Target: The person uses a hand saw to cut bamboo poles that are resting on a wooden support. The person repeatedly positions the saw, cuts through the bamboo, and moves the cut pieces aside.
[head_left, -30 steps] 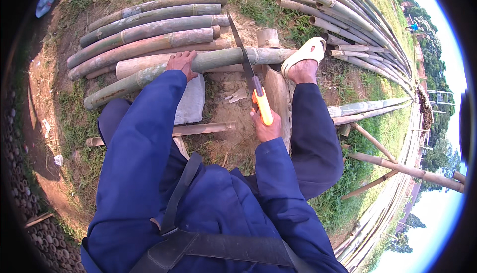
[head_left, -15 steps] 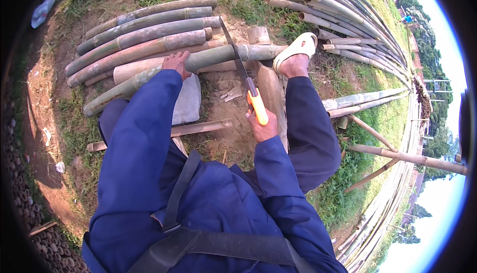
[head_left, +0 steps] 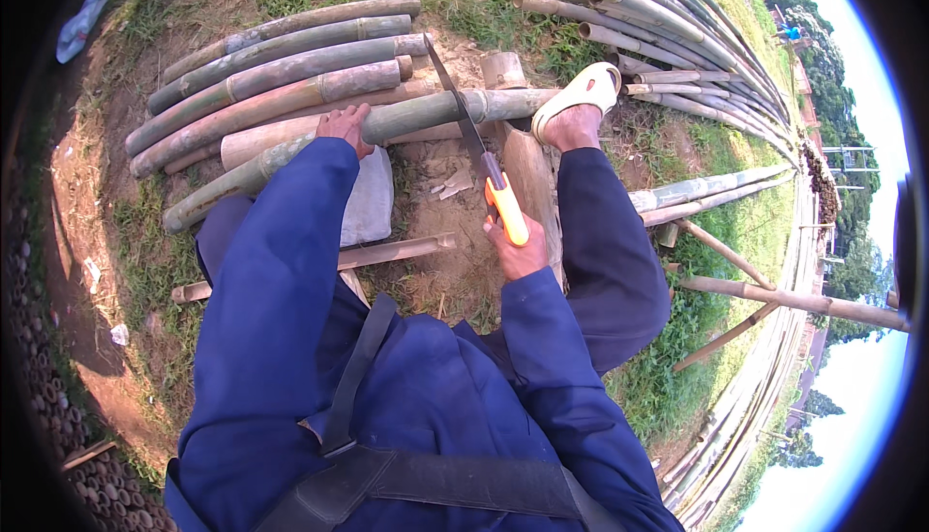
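Right hand (head_left: 523, 253) wrapped round saw (head_left: 507, 207) at centre, blade (head_left: 471, 133) across sideways pole (head_left: 411, 118), upper centre; left hand (head_left: 344, 129) curled over pole.

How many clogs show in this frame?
1: a cream clog on the right foot, at the right end of the bamboo pole that the left hand rests on. The left foot is out of sight, so another may be hidden.
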### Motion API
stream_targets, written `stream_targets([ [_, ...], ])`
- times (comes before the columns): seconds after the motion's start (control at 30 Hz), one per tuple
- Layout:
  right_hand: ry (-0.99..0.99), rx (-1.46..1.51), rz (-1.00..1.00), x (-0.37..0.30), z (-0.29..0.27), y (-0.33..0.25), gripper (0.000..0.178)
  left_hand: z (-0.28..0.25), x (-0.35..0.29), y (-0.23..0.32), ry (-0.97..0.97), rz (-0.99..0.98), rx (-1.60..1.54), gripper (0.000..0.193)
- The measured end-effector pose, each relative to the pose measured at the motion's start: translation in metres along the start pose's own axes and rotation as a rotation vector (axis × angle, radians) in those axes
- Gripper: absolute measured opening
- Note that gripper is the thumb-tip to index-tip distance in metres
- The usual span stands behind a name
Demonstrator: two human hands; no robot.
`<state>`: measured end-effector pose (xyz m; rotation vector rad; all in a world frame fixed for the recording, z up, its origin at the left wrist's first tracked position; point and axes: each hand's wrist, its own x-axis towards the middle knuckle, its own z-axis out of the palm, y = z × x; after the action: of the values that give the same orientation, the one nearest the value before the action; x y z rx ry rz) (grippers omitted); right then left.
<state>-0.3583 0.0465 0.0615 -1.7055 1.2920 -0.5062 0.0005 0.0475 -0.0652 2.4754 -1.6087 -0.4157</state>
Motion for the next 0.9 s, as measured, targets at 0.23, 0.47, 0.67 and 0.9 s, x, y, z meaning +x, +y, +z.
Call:
stream_targets([
  [0.23,-0.043,0.035,0.130,-0.041,-0.027,0.016,0.017,-0.002,-0.013,-0.010,-0.031,-0.042,-0.030,0.073],
  [0.47,-0.082,-0.043,-0.004,0.001,-0.005,-0.005,0.014,-0.007,-0.010,-0.009,-0.007,-0.050,-0.028,0.072],
  [0.67,-0.041,0.070,0.195,-0.061,-0.031,-0.005,0.023,-0.003,-0.010,-0.009,0.013,-0.054,-0.038,0.072],
  [0.9,0.005,0.075,0.025,0.002,0.013,0.003,0.012,-0.005,-0.012,-0.012,0.030,-0.027,-0.028,0.074],
])
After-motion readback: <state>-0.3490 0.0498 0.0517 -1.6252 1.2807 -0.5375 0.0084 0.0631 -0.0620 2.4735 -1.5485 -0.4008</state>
